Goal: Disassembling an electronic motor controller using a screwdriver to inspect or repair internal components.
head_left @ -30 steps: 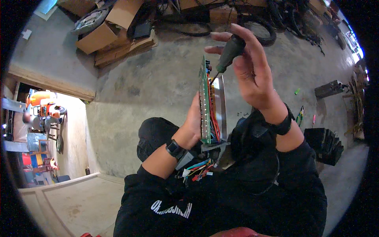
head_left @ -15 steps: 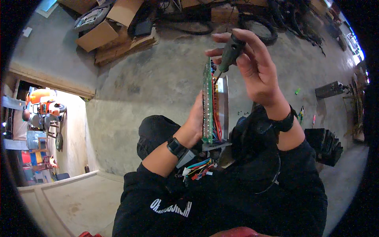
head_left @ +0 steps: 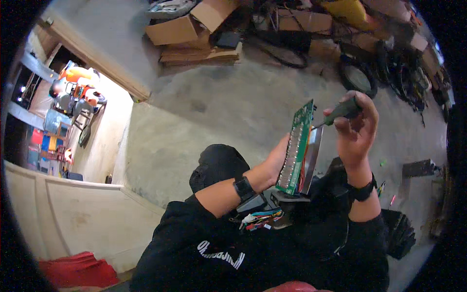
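My left hand (head_left: 273,162) grips a green circuit board (head_left: 295,148) from its left side; a metal plate (head_left: 313,155) with coloured wires runs along the board's right. My right hand (head_left: 359,134) holds a screwdriver (head_left: 343,111) by its dark green handle between bent fingers and thumb, its shaft angled down-left to the upper part of the assembly. I cannot tell exactly what the tip touches. Below the board, a bundle of coloured wires with connectors (head_left: 261,217) hangs against my dark clothing.
Cardboard boxes (head_left: 170,34), tyres (head_left: 352,80) and cables lie at the top. An orange scooter (head_left: 80,80) stands through a doorway at left, by a pale panel (head_left: 78,209) and red cloth (head_left: 82,270). Dark blocks (head_left: 396,233), a metal box (head_left: 417,169) and small tools (head_left: 382,187) are at right.
The view has shifted and turned. Both hands and the board now sit lower and further right, with the board tilted, top to the right, and the screwdriver handle more nearly horizontal.
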Available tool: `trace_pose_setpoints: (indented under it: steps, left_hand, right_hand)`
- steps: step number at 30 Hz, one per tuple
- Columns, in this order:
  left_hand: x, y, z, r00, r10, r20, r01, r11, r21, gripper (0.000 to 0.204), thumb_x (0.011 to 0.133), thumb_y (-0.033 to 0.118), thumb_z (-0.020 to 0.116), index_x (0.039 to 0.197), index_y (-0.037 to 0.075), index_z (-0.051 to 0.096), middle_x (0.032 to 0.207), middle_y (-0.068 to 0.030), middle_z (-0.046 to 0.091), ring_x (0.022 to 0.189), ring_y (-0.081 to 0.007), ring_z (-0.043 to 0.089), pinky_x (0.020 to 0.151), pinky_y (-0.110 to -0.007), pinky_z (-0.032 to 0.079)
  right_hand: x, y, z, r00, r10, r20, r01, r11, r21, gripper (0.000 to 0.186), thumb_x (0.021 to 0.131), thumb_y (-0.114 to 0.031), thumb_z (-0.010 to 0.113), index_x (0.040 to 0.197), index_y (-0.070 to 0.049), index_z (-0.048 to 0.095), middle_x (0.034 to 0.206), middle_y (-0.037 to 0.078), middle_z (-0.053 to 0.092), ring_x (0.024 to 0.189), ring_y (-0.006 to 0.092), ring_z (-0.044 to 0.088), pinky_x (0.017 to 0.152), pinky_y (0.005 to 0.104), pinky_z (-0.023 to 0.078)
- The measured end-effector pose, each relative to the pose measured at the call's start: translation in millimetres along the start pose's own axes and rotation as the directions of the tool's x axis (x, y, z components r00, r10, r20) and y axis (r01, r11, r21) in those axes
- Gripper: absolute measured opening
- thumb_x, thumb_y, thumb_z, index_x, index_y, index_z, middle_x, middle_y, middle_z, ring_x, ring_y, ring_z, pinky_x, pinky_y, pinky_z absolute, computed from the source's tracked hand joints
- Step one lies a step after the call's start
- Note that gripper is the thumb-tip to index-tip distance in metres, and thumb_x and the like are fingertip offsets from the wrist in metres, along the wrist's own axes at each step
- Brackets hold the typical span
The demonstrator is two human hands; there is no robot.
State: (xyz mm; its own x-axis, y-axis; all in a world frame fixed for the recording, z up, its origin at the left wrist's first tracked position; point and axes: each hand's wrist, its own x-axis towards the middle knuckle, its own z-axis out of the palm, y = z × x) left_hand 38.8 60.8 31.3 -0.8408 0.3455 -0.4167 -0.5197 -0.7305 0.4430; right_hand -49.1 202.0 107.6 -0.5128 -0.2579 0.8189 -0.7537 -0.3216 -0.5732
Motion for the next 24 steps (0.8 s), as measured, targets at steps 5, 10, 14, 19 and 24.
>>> trace_pose_setpoints:
  steps: [5,10,14,19,24]
  left_hand:
    - [-6.9,0.5,-2.0,0.999,0.035,-0.037,-0.035,0.999,-0.003,0.047,0.096,0.052,0.038,0.108,0.012,0.061,0.087,-0.0028,0.066,0.071,-0.0141,0.065,0.062,-0.032,0.055]
    - [-13.2,2.2,3.0,0.993,0.047,-0.112,-0.044,0.999,0.026,0.049,0.095,0.053,0.038,0.108,0.012,0.061,0.086,-0.0039,0.066,0.070,-0.0152,0.064,0.063,-0.032,0.054]
    - [1.1,-2.7,-12.0,0.998,0.041,0.050,-0.036,0.995,-0.092,0.049,0.095,0.053,0.037,0.107,0.011,0.061,0.086,-0.0049,0.066,0.068,-0.0159,0.064,0.059,-0.031,0.054]
    - [12.4,-6.5,-11.8,0.997,0.017,0.080,-0.015,0.999,-0.029,0.052,0.093,0.057,0.041,0.104,0.011,0.061,0.083,-0.0052,0.064,0.066,-0.0169,0.061,0.058,-0.032,0.051]
    - [9.5,-9.1,-15.5,0.999,0.043,0.005,-0.043,0.998,-0.055,0.050,0.093,0.054,0.040,0.109,0.011,0.061,0.088,-0.0059,0.066,0.069,-0.0187,0.063,0.059,-0.033,0.052]
  right_hand:
    - [-0.9,1.3,2.5,0.986,0.154,0.067,-0.155,0.988,0.008,0.049,0.092,-0.012,0.060,0.136,-0.009,0.037,0.118,0.014,0.052,0.094,0.0241,0.060,0.083,0.0412,0.053]
    - [13.5,-10.7,1.3,0.978,0.179,0.109,-0.180,0.984,0.003,0.045,0.095,-0.013,0.055,0.136,-0.009,0.037,0.120,0.016,0.054,0.098,0.0289,0.061,0.084,0.0431,0.051]
    - [1.5,7.0,-3.6,0.993,0.051,0.102,-0.060,0.994,0.091,0.045,0.091,-0.016,0.062,0.132,-0.011,0.042,0.119,0.015,0.054,0.096,0.0251,0.062,0.083,0.0372,0.051]
    - [-3.9,11.1,-3.7,1.000,-0.024,0.017,0.024,0.999,-0.041,0.050,0.088,-0.018,0.066,0.132,-0.012,0.042,0.118,0.011,0.052,0.093,0.0219,0.060,0.080,0.0341,0.050]
    - [-3.8,11.5,-2.8,0.983,0.170,0.073,-0.169,0.985,-0.024,0.052,0.091,-0.017,0.062,0.137,-0.009,0.038,0.121,0.013,0.055,0.099,0.0256,0.061,0.084,0.0371,0.050]
